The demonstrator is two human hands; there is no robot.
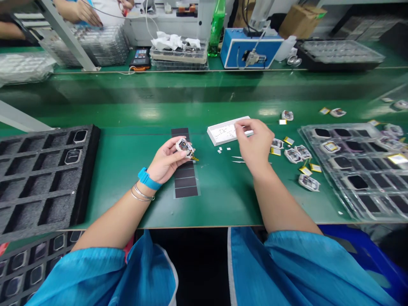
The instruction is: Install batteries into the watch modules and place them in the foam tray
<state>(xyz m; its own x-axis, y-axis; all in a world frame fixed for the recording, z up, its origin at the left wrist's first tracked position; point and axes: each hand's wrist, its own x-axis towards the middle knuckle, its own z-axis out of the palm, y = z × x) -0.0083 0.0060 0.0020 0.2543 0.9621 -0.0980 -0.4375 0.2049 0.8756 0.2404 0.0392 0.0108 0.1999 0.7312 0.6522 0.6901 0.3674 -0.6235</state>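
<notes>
Both forearms reach forward from blue sleeves. Left hand, palm up, pinches watch module between thumb and fingertips, above dark strip on worktop. Right hand, palm down, fingertips pressed together at white parts tray, 12 o'clock of tweezers. Loose modules at 3 o'clock of right hand.
</notes>
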